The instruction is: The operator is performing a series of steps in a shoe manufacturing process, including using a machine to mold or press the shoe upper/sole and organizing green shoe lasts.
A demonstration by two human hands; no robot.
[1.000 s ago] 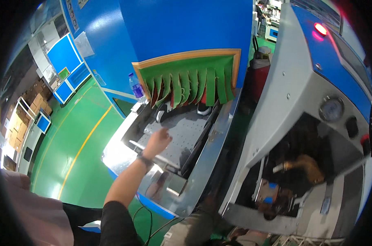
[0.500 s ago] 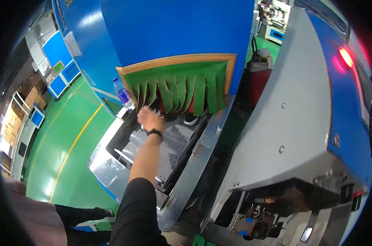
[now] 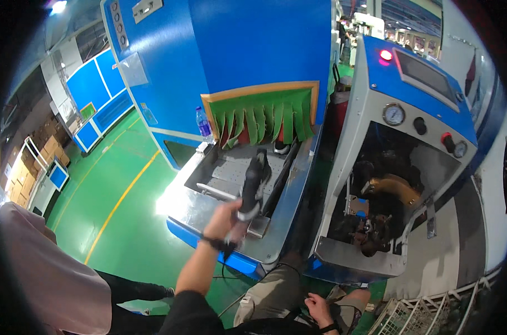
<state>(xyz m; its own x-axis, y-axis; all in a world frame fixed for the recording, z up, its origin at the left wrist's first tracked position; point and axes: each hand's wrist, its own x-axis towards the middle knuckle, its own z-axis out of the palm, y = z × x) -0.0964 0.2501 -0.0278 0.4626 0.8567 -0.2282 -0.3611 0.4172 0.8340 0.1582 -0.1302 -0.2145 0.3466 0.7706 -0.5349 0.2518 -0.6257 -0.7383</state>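
My left hand [image 3: 224, 221] is closed around one end of a dark shoe [image 3: 253, 184] with a pale edge. The shoe is held over the near part of the metal conveyor trough [image 3: 220, 207], its other end pointing toward the green strip curtain [image 3: 264, 120]. Behind the curtain's strips, another shoe [image 3: 281, 147] partly shows at the opening. Low in the view, by my thigh, my right hand [image 3: 319, 310] has its fingers curled. Whether anything is in those fingers I cannot make out.
A plastic bottle [image 3: 203, 124] with a purple label stands at the trough's left corner. To the right is a machine with a gauge [image 3: 394, 114] and a lit red lamp [image 3: 385, 54]. A person in a pale top [image 3: 58, 268] stands at left. A wire rack [image 3: 415, 312] is at lower right.
My left hand has drawn back from the curtain toward me and now holds the shoe. The view has shifted, and my right hand has come into sight.
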